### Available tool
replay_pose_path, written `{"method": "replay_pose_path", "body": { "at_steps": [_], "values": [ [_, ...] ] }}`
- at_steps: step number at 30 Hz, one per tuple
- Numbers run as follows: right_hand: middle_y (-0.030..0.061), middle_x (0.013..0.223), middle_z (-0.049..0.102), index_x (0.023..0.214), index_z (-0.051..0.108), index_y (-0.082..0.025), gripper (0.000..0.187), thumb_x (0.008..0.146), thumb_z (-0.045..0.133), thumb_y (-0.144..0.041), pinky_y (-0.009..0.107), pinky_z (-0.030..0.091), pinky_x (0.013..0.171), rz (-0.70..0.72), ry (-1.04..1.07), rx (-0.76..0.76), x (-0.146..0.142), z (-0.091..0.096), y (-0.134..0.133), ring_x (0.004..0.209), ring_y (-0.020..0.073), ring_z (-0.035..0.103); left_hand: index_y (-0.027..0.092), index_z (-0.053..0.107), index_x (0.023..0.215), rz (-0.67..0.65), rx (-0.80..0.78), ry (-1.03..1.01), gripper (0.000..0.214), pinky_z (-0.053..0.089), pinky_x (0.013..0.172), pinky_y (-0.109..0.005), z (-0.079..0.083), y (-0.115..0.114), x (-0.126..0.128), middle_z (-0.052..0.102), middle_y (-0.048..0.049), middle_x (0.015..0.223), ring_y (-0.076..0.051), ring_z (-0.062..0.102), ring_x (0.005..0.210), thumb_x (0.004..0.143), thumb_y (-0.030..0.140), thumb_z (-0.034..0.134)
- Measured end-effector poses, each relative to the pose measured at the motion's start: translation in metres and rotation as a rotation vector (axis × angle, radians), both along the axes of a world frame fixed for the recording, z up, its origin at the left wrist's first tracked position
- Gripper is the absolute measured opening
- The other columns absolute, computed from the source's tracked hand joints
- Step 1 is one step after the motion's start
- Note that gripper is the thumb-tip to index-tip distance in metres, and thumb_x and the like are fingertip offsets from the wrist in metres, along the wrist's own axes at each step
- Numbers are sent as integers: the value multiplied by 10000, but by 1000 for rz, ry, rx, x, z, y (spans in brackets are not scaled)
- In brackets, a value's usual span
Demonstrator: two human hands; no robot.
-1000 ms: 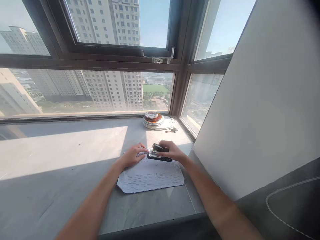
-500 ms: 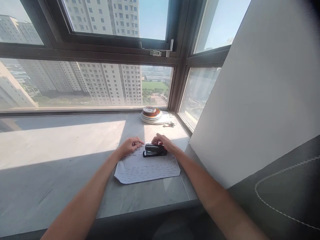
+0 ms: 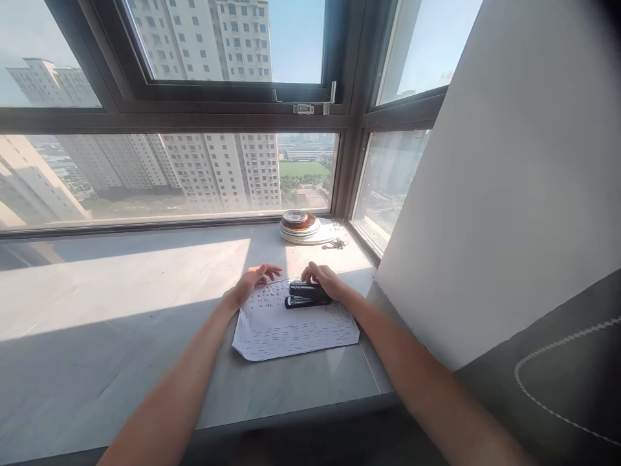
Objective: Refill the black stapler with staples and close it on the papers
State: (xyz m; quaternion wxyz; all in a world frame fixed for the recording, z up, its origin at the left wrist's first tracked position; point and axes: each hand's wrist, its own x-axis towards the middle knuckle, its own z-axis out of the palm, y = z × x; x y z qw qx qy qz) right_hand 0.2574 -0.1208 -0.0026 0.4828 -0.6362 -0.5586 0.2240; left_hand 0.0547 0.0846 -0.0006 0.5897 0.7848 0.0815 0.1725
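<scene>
A sheet of printed paper [image 3: 295, 330] lies on the grey window ledge [image 3: 145, 285]. A black stapler [image 3: 308, 296] rests on the sheet's far part, lying left to right. My right hand [image 3: 326, 279] sits just behind the stapler's right end, fingers loosely stretched over its top and touching it, not wrapped round it. My left hand [image 3: 255, 282] is at the paper's far left corner with its fingers spread and holds nothing.
A stack of plates [image 3: 301, 228] stands at the back of the ledge by the window corner, with a small dark object [image 3: 334, 244] beside it. A white wall [image 3: 499, 194] rises at the right. The ledge's front edge [image 3: 291, 417] runs below the paper.
My right hand held the stapler up over the paper; it has set the stapler down flat on the sheet and loosened. My left hand's fingers have spread and moved off the sheet's top.
</scene>
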Motion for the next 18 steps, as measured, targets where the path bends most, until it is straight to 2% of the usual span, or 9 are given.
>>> {"method": "replay_pose_path", "body": {
  "at_steps": [5, 9, 11, 14, 16, 18],
  "values": [
    [43, 873, 639, 807, 695, -209, 769, 1062, 141, -678, 410, 411, 1013, -6, -109, 18, -1, 1, -3, 907, 221, 580, 177, 780, 1146, 29, 60, -5, 593, 436, 739, -303, 3, -3, -1, 703, -114, 1063, -208, 554, 898, 1026, 615, 399],
    [20, 859, 626, 792, 648, -214, 756, 1086, 71, -603, 465, 267, 1172, 21, -207, -27, -1, 5, 2, 859, 196, 570, 177, 788, 1113, 25, 80, -5, 587, 424, 726, -308, 5, -4, -2, 712, -110, 1032, -206, 554, 871, 1020, 612, 406],
    [23, 854, 627, 794, 632, -216, 724, 1094, 80, -575, 472, 290, 1155, 33, -297, -42, 1, 9, 5, 849, 199, 556, 181, 789, 1106, 41, 62, -9, 579, 427, 723, -309, 4, -3, -1, 712, -109, 1035, -205, 555, 861, 1016, 610, 412],
    [43, 833, 618, 779, 630, -210, 675, 1086, 174, -601, 454, 394, 1034, 48, -450, -28, 7, 17, 5, 854, 216, 530, 183, 789, 1093, 67, 22, -21, 565, 436, 720, -305, -1, 0, -1, 705, -108, 1041, -203, 558, 863, 1013, 607, 424],
    [58, 869, 630, 840, 671, -197, 674, 1083, 197, -611, 416, 438, 950, 76, -407, 21, 11, 21, 1, 856, 213, 542, 180, 790, 1074, 74, 19, -23, 556, 440, 714, -304, -3, 1, 0, 700, -105, 1024, -198, 556, 844, 1013, 602, 433],
    [71, 959, 665, 990, 715, -188, 607, 1068, 306, -630, 361, 464, 858, 182, -305, 40, 15, 24, -6, 877, 206, 573, 179, 792, 1053, 77, 40, -32, 545, 444, 712, -306, -3, 1, 0, 698, -101, 1002, -195, 556, 831, 1019, 590, 435]
  ]
}}
